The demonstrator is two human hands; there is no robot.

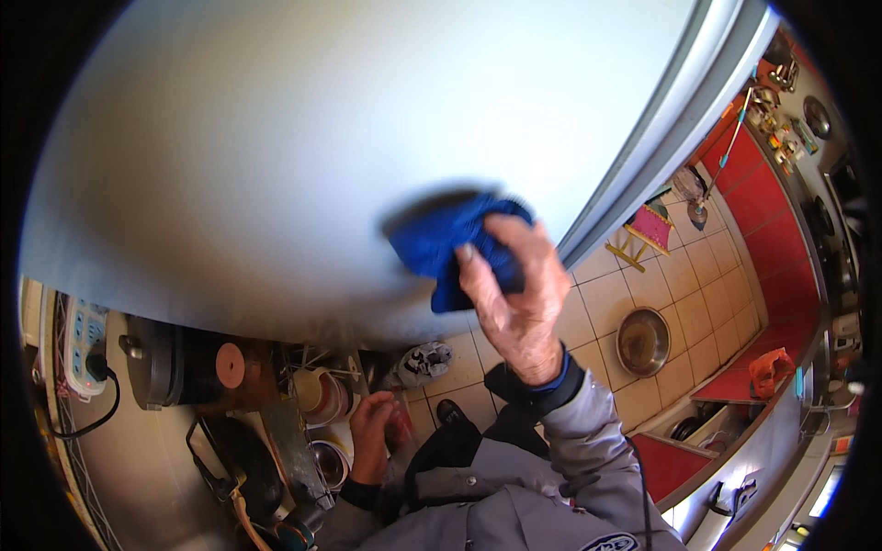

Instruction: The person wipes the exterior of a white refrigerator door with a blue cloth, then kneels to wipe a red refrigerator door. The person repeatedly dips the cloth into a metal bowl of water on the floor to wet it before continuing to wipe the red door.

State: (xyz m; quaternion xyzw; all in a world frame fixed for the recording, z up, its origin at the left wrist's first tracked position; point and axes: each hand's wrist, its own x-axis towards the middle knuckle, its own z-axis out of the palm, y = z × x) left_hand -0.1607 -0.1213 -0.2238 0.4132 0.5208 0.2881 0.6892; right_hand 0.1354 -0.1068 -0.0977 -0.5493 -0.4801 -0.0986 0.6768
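Observation:
My right hand [520, 296] is shut on a blue cloth [448, 237], bunched between thumb and fingers. The cloth lies against a large, smooth, pale panel [275, 138], which looks like the side or door of a refrigerator, and its edge is blurred. Grey ridged trim [661, 131] runs down the panel's right side. Lower down, my left hand [372, 427] is held near my body with its fingers curled. Next to its fingertips is a reddish, partly see-through object [402, 427]; whether the hand grips it is unclear.
At left are a power strip [87, 351] with a black plug, a dark appliance [172, 365], a black pan [244, 461] and stacked bowls [320, 396]. A metal basin [643, 342] and a folding stool [648, 231] stand on the tiled floor. Red cabinets [785, 262] line the right.

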